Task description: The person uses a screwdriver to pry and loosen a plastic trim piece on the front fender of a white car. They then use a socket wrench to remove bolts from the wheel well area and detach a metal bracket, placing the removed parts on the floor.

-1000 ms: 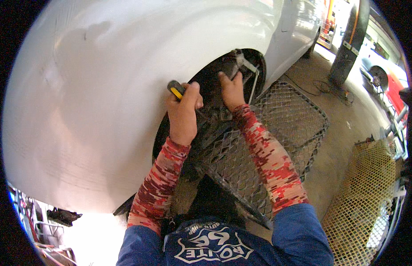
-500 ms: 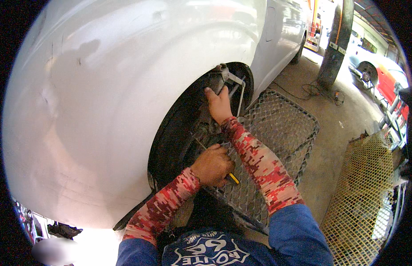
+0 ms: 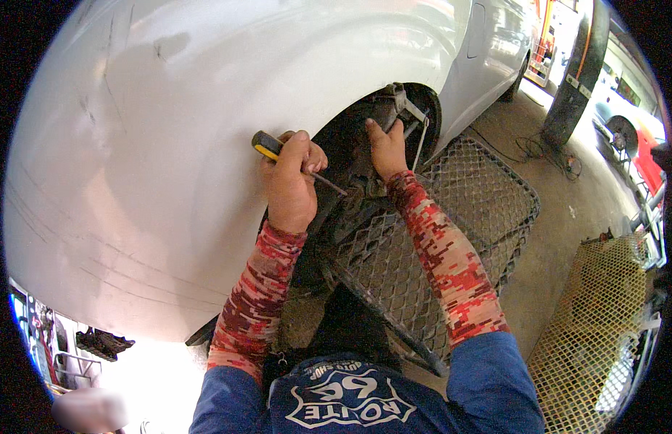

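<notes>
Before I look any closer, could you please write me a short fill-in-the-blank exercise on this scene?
1. The screwdriver has a black-and-____ handle.
2. The right hand is at the wheel arch, while the ____ grips the screwdriver.
3. The arm sleeves have a pixel pattern in ____ and beige.
4. The shirt is ____ with white print.

Missing words: yellow; left hand; red; blue.

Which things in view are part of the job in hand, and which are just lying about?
In the job:
- yellow-and-black-handled tool, gripped in the left hand
- suspension part, with the right hand at it
- white car

Just around:
- yellow mesh panel
- cable on the floor
- black mesh frame, role unclear
</notes>
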`<state>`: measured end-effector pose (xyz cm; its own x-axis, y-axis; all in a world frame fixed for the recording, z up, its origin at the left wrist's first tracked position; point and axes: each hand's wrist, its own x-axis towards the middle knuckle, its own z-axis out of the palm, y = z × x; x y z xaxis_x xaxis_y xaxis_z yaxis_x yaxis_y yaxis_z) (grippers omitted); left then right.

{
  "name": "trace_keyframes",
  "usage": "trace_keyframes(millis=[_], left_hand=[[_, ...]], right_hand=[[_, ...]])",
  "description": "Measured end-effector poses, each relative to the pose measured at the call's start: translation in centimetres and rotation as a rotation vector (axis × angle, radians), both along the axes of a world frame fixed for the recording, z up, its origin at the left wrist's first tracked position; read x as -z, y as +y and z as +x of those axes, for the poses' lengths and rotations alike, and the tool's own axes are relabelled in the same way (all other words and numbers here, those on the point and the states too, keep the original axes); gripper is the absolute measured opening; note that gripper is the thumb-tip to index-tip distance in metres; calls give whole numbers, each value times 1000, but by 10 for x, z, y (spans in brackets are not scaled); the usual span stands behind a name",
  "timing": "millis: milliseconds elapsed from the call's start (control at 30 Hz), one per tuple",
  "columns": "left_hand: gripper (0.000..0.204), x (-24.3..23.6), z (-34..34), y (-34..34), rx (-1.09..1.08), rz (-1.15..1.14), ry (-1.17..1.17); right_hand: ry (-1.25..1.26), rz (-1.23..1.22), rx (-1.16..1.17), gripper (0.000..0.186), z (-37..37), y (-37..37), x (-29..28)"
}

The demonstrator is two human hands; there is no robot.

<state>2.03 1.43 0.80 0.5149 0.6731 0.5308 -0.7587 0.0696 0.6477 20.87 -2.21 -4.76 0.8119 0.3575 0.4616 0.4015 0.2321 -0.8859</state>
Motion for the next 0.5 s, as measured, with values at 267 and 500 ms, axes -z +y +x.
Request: trace_keyframes(millis=[267, 500], left_hand=[[35, 19, 27, -1, 8, -188, 303], [17, 46, 38, -39, -326, 652, 285]], right_hand=[[-5, -32, 1, 47, 8, 4, 6], [-33, 8, 8, 47, 8, 5, 5]])
